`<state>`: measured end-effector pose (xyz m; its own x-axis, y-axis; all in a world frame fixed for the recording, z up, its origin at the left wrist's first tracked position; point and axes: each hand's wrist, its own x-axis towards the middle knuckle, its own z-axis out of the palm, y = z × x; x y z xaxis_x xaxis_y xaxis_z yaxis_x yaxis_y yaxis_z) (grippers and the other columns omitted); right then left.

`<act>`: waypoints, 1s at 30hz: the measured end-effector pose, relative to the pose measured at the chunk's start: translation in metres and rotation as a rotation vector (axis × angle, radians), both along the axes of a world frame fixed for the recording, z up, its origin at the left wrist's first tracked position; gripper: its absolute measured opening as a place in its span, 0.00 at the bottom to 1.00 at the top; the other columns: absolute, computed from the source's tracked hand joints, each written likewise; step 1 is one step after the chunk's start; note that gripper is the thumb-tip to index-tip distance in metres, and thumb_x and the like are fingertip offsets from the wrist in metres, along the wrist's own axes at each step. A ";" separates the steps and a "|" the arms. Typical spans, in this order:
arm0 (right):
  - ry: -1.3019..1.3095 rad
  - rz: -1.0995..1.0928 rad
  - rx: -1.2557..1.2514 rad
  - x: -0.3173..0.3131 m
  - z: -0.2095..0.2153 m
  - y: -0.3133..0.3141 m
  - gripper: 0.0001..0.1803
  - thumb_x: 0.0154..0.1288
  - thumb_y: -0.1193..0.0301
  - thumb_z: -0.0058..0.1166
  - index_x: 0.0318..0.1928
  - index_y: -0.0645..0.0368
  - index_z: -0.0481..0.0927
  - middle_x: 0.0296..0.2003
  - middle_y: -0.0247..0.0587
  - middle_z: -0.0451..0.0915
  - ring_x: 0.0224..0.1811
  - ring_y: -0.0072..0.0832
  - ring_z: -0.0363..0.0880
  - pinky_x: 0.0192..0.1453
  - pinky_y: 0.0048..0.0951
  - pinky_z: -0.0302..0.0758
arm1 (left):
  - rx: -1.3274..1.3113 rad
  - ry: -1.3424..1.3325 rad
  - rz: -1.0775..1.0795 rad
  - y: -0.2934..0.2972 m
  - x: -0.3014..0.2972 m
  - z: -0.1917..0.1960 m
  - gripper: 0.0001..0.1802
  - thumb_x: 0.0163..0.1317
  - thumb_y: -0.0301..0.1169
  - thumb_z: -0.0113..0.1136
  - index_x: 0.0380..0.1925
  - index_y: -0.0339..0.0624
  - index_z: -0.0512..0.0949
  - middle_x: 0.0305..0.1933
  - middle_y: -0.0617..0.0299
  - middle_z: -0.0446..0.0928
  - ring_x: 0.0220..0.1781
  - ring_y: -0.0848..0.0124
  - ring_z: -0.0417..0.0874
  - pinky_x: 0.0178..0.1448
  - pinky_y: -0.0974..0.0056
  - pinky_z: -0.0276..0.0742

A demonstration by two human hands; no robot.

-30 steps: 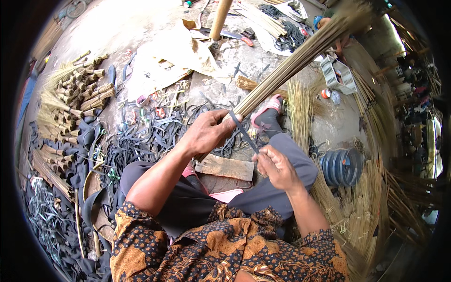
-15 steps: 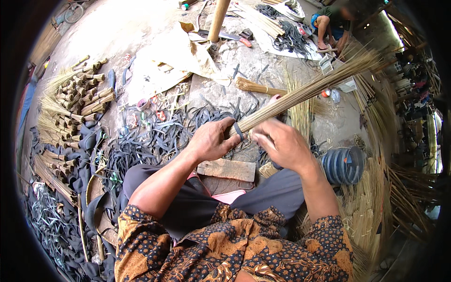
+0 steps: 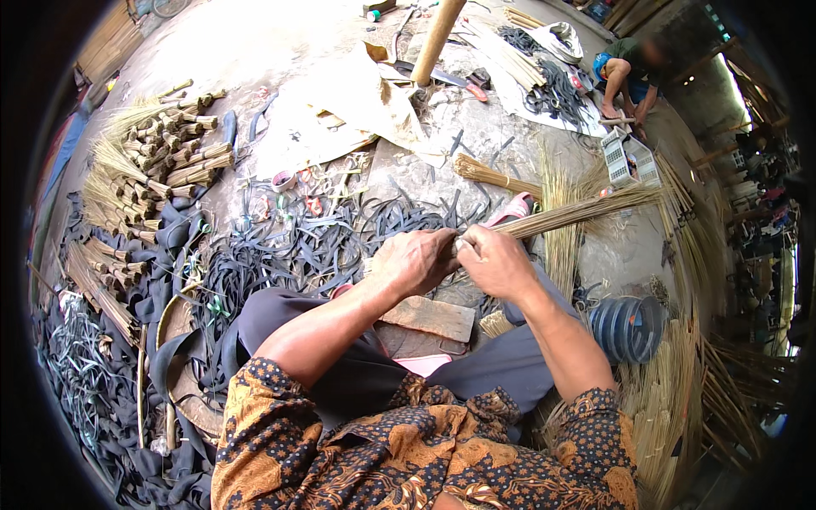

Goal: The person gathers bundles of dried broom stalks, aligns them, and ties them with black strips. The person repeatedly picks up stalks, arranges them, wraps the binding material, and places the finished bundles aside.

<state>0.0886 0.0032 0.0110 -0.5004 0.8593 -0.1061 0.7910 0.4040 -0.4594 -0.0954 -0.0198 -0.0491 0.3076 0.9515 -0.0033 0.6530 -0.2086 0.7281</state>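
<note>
Now both hands, left hand (image 3: 416,259) and right hand (image 3: 495,262), are clamped together on the near end of the stick bundle (image 3: 578,212), just above the wood block (image 3: 429,317). Binding seems underway; next likely needs a tight wrap without loosening grip.

A single fisheye view is taken from the head, directed steeply downward and close over the left hand (image 3: 416,259) and right hand (image 3: 497,263); the lap, surrounding ground and a distant seated person (image 3: 627,72) are covered, with straight edges bent toward the rim
</note>
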 end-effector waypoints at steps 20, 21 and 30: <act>0.569 -0.074 0.411 -0.005 -0.016 -0.006 0.10 0.68 0.74 0.65 0.43 0.60 0.76 0.33 0.47 0.78 0.33 0.44 0.82 0.36 0.41 0.77 | -0.401 -0.900 0.168 0.014 -0.006 0.039 0.17 0.73 0.36 0.60 0.53 0.36 0.79 0.27 0.68 0.77 0.23 0.81 0.73 0.26 0.71 0.68; 0.562 -0.104 0.467 -0.008 -0.018 -0.007 0.11 0.66 0.74 0.67 0.43 0.60 0.76 0.34 0.47 0.78 0.35 0.45 0.83 0.36 0.41 0.78 | -0.382 -0.880 0.194 0.016 -0.005 0.038 0.17 0.74 0.37 0.59 0.53 0.36 0.79 0.27 0.68 0.77 0.23 0.81 0.72 0.26 0.71 0.67; 0.486 -0.211 0.642 -0.030 -0.015 -0.010 0.13 0.59 0.80 0.64 0.43 0.61 0.75 0.38 0.47 0.75 0.37 0.46 0.82 0.38 0.43 0.79 | -0.320 -0.894 0.221 0.020 0.000 0.031 0.14 0.74 0.36 0.59 0.49 0.36 0.79 0.26 0.67 0.77 0.23 0.82 0.73 0.25 0.70 0.67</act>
